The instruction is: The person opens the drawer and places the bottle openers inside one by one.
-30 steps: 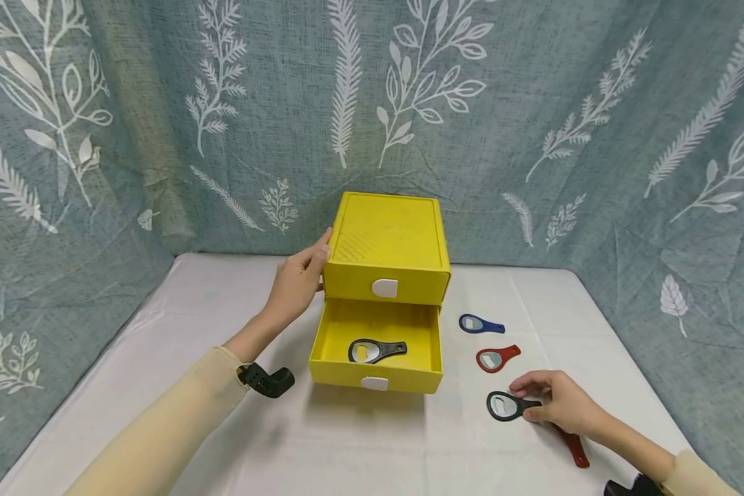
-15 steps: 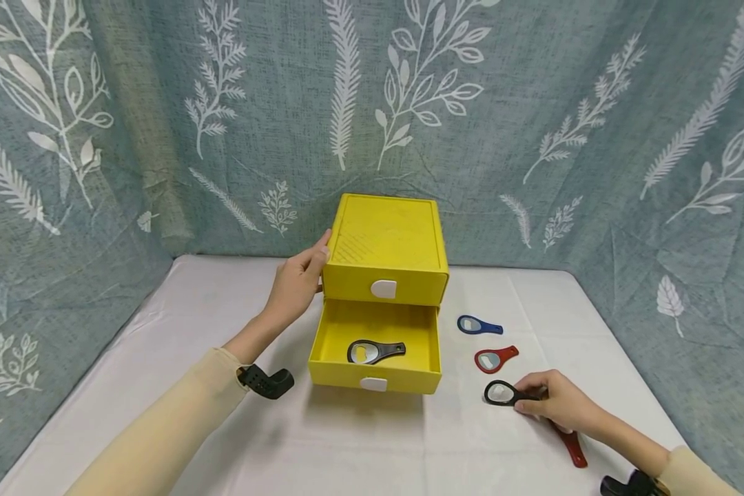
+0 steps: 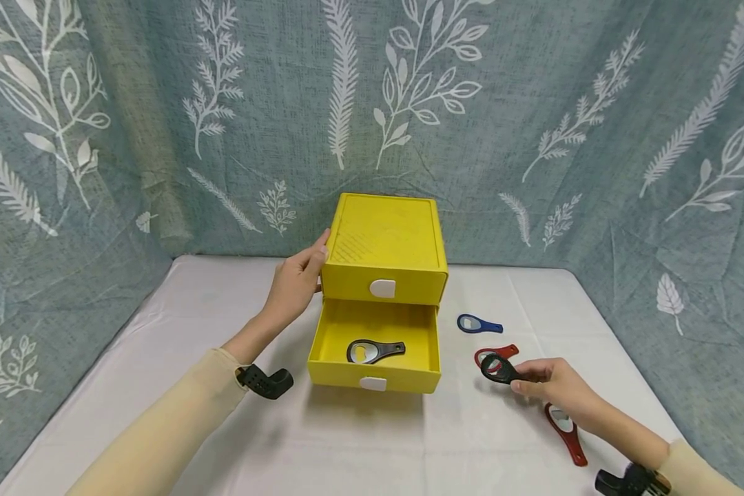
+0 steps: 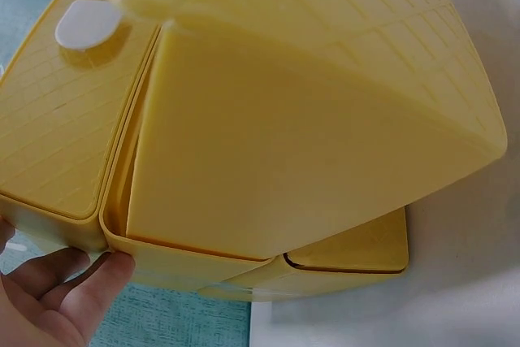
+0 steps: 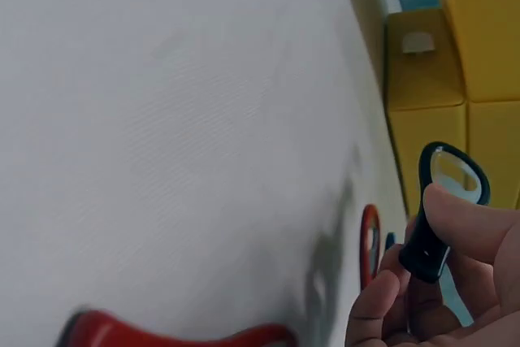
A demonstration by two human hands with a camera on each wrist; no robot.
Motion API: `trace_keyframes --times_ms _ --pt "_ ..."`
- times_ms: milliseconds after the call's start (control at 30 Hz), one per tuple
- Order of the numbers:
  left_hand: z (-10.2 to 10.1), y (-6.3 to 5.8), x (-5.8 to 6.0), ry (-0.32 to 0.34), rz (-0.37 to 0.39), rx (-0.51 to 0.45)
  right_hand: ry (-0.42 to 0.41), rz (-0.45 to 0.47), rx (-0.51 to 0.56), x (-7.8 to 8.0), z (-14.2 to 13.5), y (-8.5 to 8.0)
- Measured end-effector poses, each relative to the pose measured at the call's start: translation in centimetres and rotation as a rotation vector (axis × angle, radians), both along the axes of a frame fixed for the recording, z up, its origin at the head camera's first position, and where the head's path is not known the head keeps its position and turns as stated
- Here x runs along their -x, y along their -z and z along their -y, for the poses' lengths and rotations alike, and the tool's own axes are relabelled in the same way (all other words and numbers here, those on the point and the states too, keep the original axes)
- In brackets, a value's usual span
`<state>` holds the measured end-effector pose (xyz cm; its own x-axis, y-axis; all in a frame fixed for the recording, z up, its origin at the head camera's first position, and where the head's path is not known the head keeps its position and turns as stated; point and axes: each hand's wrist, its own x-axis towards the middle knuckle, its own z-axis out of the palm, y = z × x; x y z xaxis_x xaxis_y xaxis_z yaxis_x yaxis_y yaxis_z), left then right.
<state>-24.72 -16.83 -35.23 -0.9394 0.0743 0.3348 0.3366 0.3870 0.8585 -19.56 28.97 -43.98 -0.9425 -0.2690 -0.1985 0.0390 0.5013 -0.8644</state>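
My left hand rests against the left side of a yellow drawer box, fingers fairly straight; the left wrist view shows its fingertips touching the casing. Its lower drawer is pulled out, with a black bottle opener lying inside. My right hand pinches a second black bottle opener by the handle, thumb on top, raised above the table. Behind that opener, partly covered, lies a red bottle opener. Another red bottle opener lies below the right hand, nearer to me.
A blue bottle opener lies to the right of the drawer box. The upper drawer is closed, with a white tab handle. White cloth covers the table, and a patterned blue-green curtain hangs behind and at both sides.
My right hand has lifted the black bottle opener off the table, and its head has tilted up and moved away from me over the red one. The left hand keeps its place.
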Motion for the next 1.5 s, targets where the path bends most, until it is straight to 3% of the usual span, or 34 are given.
trace_keyframes --times_ms 167,433,667,933,1233,1500 --pt "0.1 0.1 0.0 0.002 -0.003 -0.004 0.041 0.020 0.052 0.1 0.9 -1.2" --pt "0.0 0.0 0.0 0.002 -0.003 0.004 0.012 -0.058 0.140 0.1 2.4 -3.6" --pt "0.0 -0.2 -0.2 -0.001 -0.007 0.004 0.053 -0.059 0.198 0.0 4.6 -5.5" --pt "0.0 -0.2 -0.1 0.002 -0.010 0.010 -0.012 -0.061 0.277 0.0 7.5 -7.7" --pt "0.0 -0.1 -0.2 0.000 -0.009 0.009 -0.076 -0.127 0.263 0.5 11.7 -9.6" --pt "0.0 -0.1 -0.1 0.002 -0.011 0.009 -0.054 -0.142 0.185 1.2 15.2 -10.0"
